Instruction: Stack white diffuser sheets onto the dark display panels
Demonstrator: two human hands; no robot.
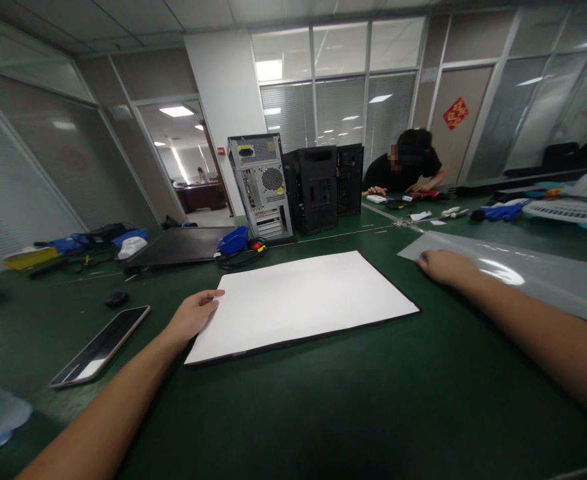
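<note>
A large white panel with a dark rim (298, 303) lies flat on the green table (323, 400) in front of me. My left hand (191, 315) rests at its left edge, fingers curled against the edge with the thumb on top. My right hand (446, 265) lies on the near corner of a translucent plastic sheet (533, 277) to the right of the panel, fingers bent down onto it.
A phone (101, 347) lies at the left. Behind the panel stand three computer towers (293, 187), a dark flat panel (183, 245) and a blue tool with cables (236, 243). Another person (408, 163) works at the far side; tools and blue gloves (498, 212) lie at the right.
</note>
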